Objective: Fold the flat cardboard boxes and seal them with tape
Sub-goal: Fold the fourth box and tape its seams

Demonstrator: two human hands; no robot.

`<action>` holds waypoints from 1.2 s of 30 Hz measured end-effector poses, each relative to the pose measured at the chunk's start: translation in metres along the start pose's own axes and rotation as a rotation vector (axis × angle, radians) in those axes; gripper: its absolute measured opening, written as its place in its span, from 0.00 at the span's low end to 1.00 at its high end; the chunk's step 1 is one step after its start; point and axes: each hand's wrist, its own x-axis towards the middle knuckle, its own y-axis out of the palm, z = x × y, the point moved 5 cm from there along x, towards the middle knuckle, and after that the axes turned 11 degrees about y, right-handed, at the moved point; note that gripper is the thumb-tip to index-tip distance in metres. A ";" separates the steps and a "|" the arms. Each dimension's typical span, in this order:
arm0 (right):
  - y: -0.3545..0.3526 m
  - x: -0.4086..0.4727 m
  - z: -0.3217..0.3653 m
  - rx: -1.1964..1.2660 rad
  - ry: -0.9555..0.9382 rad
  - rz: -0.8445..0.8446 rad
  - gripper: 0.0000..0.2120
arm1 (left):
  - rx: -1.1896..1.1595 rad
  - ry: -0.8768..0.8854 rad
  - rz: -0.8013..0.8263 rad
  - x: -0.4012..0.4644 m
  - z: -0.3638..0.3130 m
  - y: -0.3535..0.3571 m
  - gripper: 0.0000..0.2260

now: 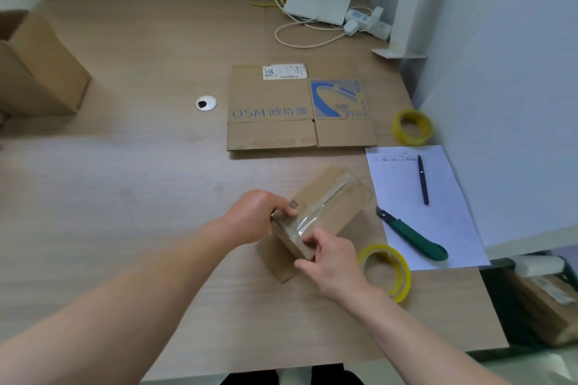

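Your small cardboard box (316,212) sits just left of the lined paper (438,212), a strip of clear tape (305,223) running over its near end. Your left hand (250,217) grasps the box's near-left corner, probably to brace it, while your right hand (333,262) pinches the tape down over the near edge. The tape roll (403,272) waits touching the paper's near-left corner, the utility knife (413,236) on it.

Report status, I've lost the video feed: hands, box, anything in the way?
Left hand and right hand both grip the small box, pressing clear tape down. Tape roll beside right hand. Nothing blocking.
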 end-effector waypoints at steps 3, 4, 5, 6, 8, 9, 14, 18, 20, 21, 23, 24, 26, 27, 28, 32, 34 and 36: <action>-0.025 0.011 0.001 -0.195 0.031 0.088 0.24 | -0.129 -0.178 -0.054 -0.005 -0.012 0.002 0.21; -0.044 0.019 -0.002 -0.220 0.046 -0.002 0.25 | -0.143 -0.213 -0.092 -0.009 -0.019 0.001 0.18; -0.065 0.029 -0.008 -0.224 0.067 -0.126 0.26 | -0.132 -0.249 -0.143 -0.014 -0.025 0.001 0.16; -0.085 0.038 -0.014 -0.225 0.091 -0.235 0.26 | -0.099 -0.299 -0.192 -0.022 -0.032 0.005 0.20; -0.107 0.057 -0.027 -0.224 0.159 -0.291 0.26 | -0.001 -0.384 -0.233 -0.039 -0.052 0.020 0.34; -0.108 0.064 -0.033 -0.198 0.185 -0.246 0.26 | 0.057 -0.393 -0.211 -0.045 -0.063 0.032 0.38; -0.076 0.056 -0.035 -0.057 0.222 -0.165 0.27 | 0.314 -0.373 -0.113 -0.051 -0.046 0.023 0.29; -0.024 0.026 -0.026 -0.072 0.180 0.066 0.34 | 0.389 -0.479 -0.086 -0.058 -0.002 -0.037 0.25; -0.029 0.021 -0.019 -0.160 0.152 -0.074 0.46 | 0.243 -0.546 -0.165 -0.063 0.003 -0.043 0.26; -0.036 0.023 -0.015 -0.210 0.123 -0.142 0.50 | 0.171 -0.586 -0.220 -0.067 0.002 -0.040 0.29; -0.042 0.030 -0.006 -0.269 0.056 -0.116 0.55 | 0.078 -0.612 -0.301 -0.071 -0.002 -0.022 0.32; -0.041 0.033 -0.001 -0.267 0.021 -0.031 0.53 | 0.013 -0.600 -0.328 -0.071 -0.004 -0.011 0.33; -0.032 0.031 0.006 -0.258 -0.028 0.126 0.39 | -0.070 -0.543 -0.333 -0.067 -0.005 0.006 0.33; -0.028 0.027 0.007 -0.265 -0.040 0.146 0.34 | -0.076 -0.507 -0.327 -0.065 -0.004 0.009 0.33; -0.023 0.021 0.005 -0.271 -0.038 0.137 0.32 | -0.091 -0.470 -0.324 -0.064 -0.002 0.009 0.34; -0.002 -0.003 -0.011 -0.162 0.044 0.110 0.31 | -0.245 -0.373 -0.289 -0.065 0.015 0.007 0.37; 0.002 -0.007 -0.015 -0.055 0.104 0.095 0.30 | -0.308 -0.365 -0.308 -0.066 0.018 0.007 0.37; 0.006 -0.010 -0.015 -0.027 0.133 0.082 0.27 | -0.343 -0.320 -0.339 -0.060 0.016 0.007 0.36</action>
